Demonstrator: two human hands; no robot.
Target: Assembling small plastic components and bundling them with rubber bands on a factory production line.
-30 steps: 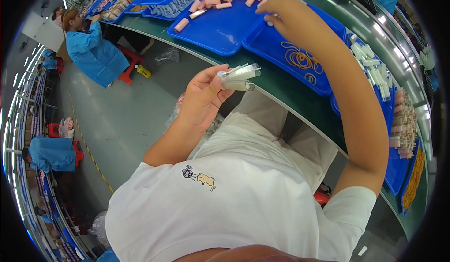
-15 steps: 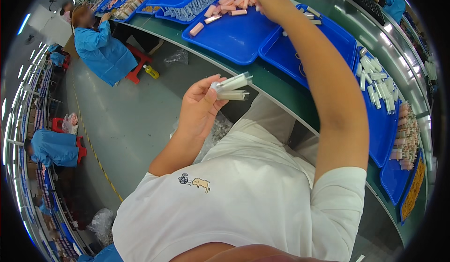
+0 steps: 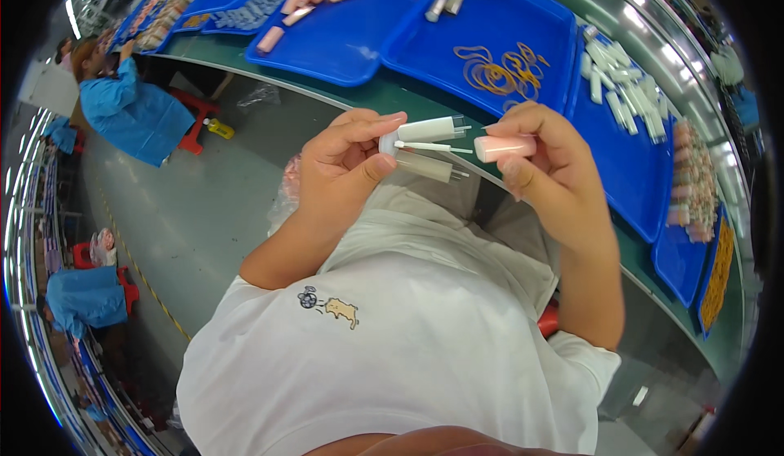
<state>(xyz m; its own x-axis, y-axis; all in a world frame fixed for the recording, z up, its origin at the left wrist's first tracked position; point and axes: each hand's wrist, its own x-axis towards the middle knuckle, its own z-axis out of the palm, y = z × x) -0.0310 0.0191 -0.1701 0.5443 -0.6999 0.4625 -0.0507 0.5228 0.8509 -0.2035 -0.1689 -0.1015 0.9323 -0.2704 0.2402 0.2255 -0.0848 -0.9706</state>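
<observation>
In front of my body, my left hand (image 3: 336,162) grips a clear plastic holder (image 3: 388,143) by its round base. Two pale cylinders, an upper white one (image 3: 426,129) and a lower greyish one (image 3: 425,167), sit on it, with thin clear prongs poking out at their ends. Between them a bare white stem (image 3: 437,147) points right. My right hand (image 3: 559,170) pinches a pink cylinder (image 3: 505,147) between thumb and fingers. The cylinder's near end faces the stem's tip, with a small gap apparently between them.
Along the green bench stand blue trays: one with pink cylinders (image 3: 296,15), one with rubber bands (image 3: 502,72) and greyish cylinders (image 3: 453,0), one with white cylinders (image 3: 625,88). Assembled pieces (image 3: 690,178) are stacked at right. Co-workers in blue (image 3: 135,113) sit at left.
My right hand has come back from the pink cylinders' tray with one pink cylinder, close to my left hand. My left hand still grips the holder. The view has shifted.
</observation>
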